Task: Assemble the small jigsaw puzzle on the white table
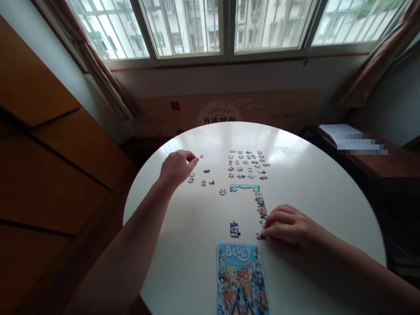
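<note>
My left hand (177, 167) reaches over the far left of the table, thumb and forefinger pinched together. Whatever may be between those fingertips is too small to make out. Just past them lies a loose puzzle piece (201, 156). My right hand (293, 225) is closed, its fingertips on a puzzle piece (260, 234) at the near end of the joined puzzle border (260, 203). That border runs along the top and down the right side. Left of my right hand lies a small joined puzzle section (234, 229).
Loose puzzle pieces (240, 169) sit in rows behind the border, with several others scattered left. A Bluey picture sheet (242, 280) lies at the near side of the round white table (315, 192). A wooden side table (393, 162) with papers stands right, under the windows' side.
</note>
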The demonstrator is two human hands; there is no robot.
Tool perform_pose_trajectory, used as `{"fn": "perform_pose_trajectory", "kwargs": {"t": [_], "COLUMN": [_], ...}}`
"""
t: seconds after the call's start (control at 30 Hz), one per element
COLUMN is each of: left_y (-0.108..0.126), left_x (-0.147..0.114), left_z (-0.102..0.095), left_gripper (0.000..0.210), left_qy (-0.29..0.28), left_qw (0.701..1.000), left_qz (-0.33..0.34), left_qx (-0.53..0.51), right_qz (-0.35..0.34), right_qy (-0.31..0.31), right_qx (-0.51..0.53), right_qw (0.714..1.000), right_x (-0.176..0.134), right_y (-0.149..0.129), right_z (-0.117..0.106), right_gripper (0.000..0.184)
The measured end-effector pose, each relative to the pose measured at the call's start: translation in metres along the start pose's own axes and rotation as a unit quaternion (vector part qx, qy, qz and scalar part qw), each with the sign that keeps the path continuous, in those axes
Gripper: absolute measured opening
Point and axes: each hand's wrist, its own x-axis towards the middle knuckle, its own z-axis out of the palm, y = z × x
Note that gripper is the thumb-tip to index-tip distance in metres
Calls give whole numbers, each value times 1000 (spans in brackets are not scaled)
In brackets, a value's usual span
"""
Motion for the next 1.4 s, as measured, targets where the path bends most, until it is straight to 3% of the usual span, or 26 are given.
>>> {"fn": "perform_pose_trajectory", "kwargs": {"t": [0.17,0.27,0.4,0.63,0.77,0.87,0.97,1.1,1.3,1.4], "left_y": [5,12,21,26,27,37,53,69,74,72], "left_x": [-9,-14,-17,-11,-11,-19,-31,-44,-48,-47], "left_z": [14,19,25,32,25,16,11,15,15,11], "left_gripper": [26,28,27,24,19,17,18,16,15,15], "left_qy": [-136,-176,-201,-202,-195,-224,-312,-393,-417,-422], "left_qw": [988,979,973,972,965,934,868,794,769,779], "left_qz": [79,99,110,109,176,229,260,306,327,332], "left_qx": [0,4,30,60,-12,-156,-285,-347,-359,-325], "right_qz": [22,47,48,12,5,-10,-28,-45,-70,-68], "right_qy": [18,61,112,125,141,138,131,135,123,107], "right_qx": [-5,-7,1,17,17,15,-1,-10,-3,-28], "right_qw": [1000,997,993,992,990,990,991,990,990,991], "right_x": [-2,-1,8,42,61,69,71,68,61,57], "right_y": [-4,-8,-10,-6,-3,-5,-11,-17,-20,-23], "right_z": [-5,-13,-29,-46,-41,-33,-24,-14,-11,-9], "right_gripper": [24,23,24,18,16,19,23,17,9,9]}}
